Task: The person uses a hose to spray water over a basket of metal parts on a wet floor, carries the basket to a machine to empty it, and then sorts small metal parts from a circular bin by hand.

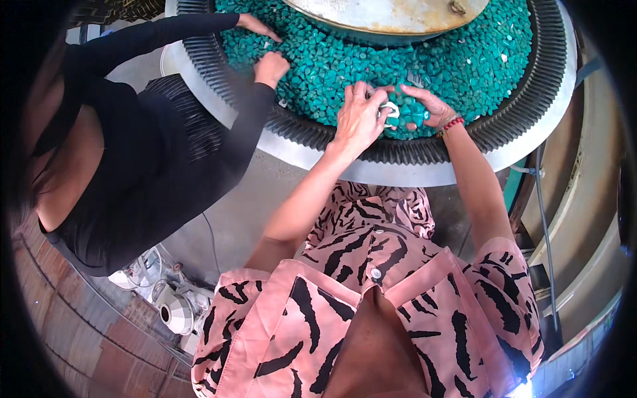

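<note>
Small green, pebble-like pieces [318, 79] fill a round ring-shaped tub [292, 151] with a ribbed black inner wall and a pale rim. Over the near part of the heap, my left hand [359, 118] is closed, its fingers curled on a whitish curved piece [391, 110]. My right hand [431, 108], with a red bead bracelet [453, 124] at the wrist, is cupped around several green pieces [413, 109]. Both hands almost touch each other. The fingertips are partly hidden among the pieces. Just beyond them lies a grey object [415, 79] whose kind I cannot make out.
At the left a co-worker in black [146, 166] reaches into the same tub; one of their hands [271, 68] rests on the pieces. A rusty pale round cover [391, 14] stands at the tub's centre. Grey-white machinery [176, 312] sits lower left; a hose [544, 219] hangs at right.
</note>
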Demonstrator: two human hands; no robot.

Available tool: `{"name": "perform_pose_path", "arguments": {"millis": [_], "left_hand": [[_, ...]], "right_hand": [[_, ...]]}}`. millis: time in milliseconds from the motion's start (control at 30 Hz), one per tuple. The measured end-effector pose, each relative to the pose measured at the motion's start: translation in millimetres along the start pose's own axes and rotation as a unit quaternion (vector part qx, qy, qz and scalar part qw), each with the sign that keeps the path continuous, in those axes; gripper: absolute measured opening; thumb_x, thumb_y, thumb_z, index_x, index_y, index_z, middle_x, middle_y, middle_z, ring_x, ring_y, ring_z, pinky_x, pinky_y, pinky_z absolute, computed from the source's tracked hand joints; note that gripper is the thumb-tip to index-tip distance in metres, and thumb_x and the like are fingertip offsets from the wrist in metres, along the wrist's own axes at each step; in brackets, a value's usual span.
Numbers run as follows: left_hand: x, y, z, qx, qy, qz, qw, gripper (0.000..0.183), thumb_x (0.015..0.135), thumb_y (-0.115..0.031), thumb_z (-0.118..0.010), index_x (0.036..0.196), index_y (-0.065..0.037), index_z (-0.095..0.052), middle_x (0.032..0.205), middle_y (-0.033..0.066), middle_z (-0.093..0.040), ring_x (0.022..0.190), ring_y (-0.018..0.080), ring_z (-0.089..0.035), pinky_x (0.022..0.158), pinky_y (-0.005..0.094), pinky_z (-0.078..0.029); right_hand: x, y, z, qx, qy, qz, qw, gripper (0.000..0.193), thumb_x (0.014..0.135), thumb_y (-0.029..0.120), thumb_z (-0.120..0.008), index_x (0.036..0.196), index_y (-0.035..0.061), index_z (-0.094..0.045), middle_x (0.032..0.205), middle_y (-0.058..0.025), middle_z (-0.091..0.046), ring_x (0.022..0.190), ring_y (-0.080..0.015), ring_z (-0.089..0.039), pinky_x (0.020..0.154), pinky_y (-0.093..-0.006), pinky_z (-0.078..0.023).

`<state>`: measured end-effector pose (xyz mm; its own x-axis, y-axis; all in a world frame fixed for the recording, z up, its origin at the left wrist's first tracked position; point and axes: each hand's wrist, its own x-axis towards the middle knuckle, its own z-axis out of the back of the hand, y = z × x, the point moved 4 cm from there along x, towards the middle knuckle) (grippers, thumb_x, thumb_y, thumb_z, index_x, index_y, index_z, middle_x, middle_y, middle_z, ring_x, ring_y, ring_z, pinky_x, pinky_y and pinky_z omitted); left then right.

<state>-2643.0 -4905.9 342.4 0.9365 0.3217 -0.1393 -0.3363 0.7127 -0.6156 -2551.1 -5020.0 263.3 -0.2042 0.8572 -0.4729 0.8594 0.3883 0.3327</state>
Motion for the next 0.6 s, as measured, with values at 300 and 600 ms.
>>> {"name": "perform_pose_path", "arguments": {"millis": [300,600], "left_hand": [[-8.7,76.7,-3.9,-0.358,0.145,0.301,0.872,0.014,0.087,-0.018,-0.053,0.089,-0.005,-0.048,0.085,0.0069,-0.056,0.074,0.0169,-0.056,0.056,0.0310,-0.048],[-53.0,59.3,-1.8,-0.909,0.080,0.257,0.319,0.035,0.066,-0.007,-0.052,0.101,-0.010,-0.050,0.090,0.0090,-0.044,0.084,0.0256,-0.044,0.047,0.0382,-0.052]], "right_hand": [[-9.2,66.6,120.5,-0.691,-0.278,0.065,0.665,0.056,0.084,0.053,-0.048,0.121,0.0116,-0.053,0.124,-0.0140,-0.051,0.103,-0.0366,-0.054,0.086,-0.0448,-0.045],[122.6,71.4,159.8,-0.712,-0.211,-0.234,0.628,0.062,0.081,0.061,-0.039,0.127,0.0199,-0.047,0.141,-0.0072,-0.032,0.130,-0.0257,-0.030,0.106,-0.0411,-0.025]]}}
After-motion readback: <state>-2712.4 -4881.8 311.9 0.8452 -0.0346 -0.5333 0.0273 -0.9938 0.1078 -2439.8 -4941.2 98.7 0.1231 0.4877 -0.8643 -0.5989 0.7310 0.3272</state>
